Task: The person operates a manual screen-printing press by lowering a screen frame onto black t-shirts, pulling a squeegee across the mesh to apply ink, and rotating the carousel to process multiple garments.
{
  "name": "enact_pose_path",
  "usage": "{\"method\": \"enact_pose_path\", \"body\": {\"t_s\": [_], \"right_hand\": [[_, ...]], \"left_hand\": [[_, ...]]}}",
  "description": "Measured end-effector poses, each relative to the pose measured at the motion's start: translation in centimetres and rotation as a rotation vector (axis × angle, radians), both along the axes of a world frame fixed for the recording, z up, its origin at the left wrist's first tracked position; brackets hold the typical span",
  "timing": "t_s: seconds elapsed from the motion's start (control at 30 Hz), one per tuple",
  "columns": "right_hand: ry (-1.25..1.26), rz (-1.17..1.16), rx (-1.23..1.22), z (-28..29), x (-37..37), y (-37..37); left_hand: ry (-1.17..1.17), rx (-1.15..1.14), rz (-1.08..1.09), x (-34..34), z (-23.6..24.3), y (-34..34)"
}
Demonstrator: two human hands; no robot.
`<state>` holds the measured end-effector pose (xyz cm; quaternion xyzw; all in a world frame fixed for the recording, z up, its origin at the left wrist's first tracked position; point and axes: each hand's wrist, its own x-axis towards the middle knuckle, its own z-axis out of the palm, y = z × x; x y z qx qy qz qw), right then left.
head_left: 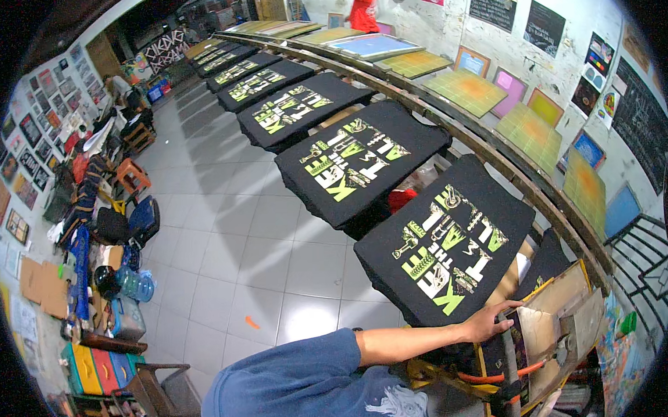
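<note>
My left arm reaches to the right from a blue sleeve. My left hand is closed round the top of a curved grey metal bar. The bar belongs to a yellow-framed rig with a tan board-like panel and an orange hose. Just beyond my hand a black T-shirt with green and cream lettering lies flat on a slanted board. A second printed black T-shirt lies behind it. At the lower edge a skin-toned shape may be my right hand; its fingers cannot be made out.
More printed black shirts run along the long rail into the distance. Screen frames lean beyond it by the wall. A person in red stands at the far end. Chairs, an orange stool and coloured drawers line the left.
</note>
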<state>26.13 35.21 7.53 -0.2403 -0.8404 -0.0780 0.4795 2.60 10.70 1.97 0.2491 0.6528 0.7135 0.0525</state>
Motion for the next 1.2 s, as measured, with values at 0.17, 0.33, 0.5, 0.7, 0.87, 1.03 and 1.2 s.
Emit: {"method": "enact_pose_path", "body": {"t_s": [0.17,0.33,0.5,0.7,0.87,1.03,1.2], "right_hand": [[0.023,-0.064,-0.109,-2.2,0.9,1.5],[-0.08,-0.133,-0.172,-6.1,2.2,5.1],[-0.028,-0.068,-0.136,-3.3,0.3,2.3],[-0.024,-0.052,-0.151,-1.3,0.2,0.5],[0.019,-0.032,-0.165,-0.9,-0.2,0.1],[0.022,-0.047,-0.168,-0.9,-0.2,0.0],[0.006,-0.052,-0.127,-0.7,-0.6,-0.1]], "left_hand": [[0.04,0.025,-0.041,-1.1,-2.7,1.4],[0.006,0.061,-0.091,-1.4,-0.9,0.0],[0.161,0.055,-0.012,-2.2,-1.8,0.4],[-0.034,0.045,-0.129,-1.7,-1.0,0.1],[-0.047,0.05,-0.132,-1.5,-0.2,-0.3],[-0.029,0.031,-0.132,-1.1,1.0,-0.3],[-0.005,0.008,-0.124,-1.8,-0.2,-0.2]]}}
